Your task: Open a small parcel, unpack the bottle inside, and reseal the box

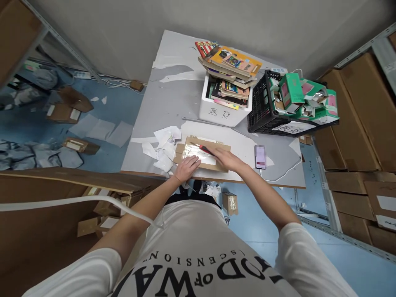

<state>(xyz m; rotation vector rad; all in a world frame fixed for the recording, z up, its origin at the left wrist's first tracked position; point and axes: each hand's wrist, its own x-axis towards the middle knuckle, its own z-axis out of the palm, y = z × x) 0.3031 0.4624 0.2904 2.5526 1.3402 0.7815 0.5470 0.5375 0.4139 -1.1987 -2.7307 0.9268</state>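
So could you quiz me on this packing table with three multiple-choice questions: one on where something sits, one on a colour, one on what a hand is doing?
1. Where does the phone lie?
A. Inside the black crate
B. On the table, just right of the cardboard parcel
C. On the blue floor

2. What colour are most of the small boxes heaped in the black crate?
A. Green
B. Yellow
C. Purple

3. What is the right hand doing?
A. Hanging free above the table
B. Resting on the book stack
C. Holding a red-handled tool against the parcel

Answers:
1 B: the phone lies flat on the table, beside the cardboard parcel.
2 A: the green boxes fill the crate.
3 C: the red-handled tool lies on the parcel top with its handle end at that hand, while the left hand presses the parcel's near edge.
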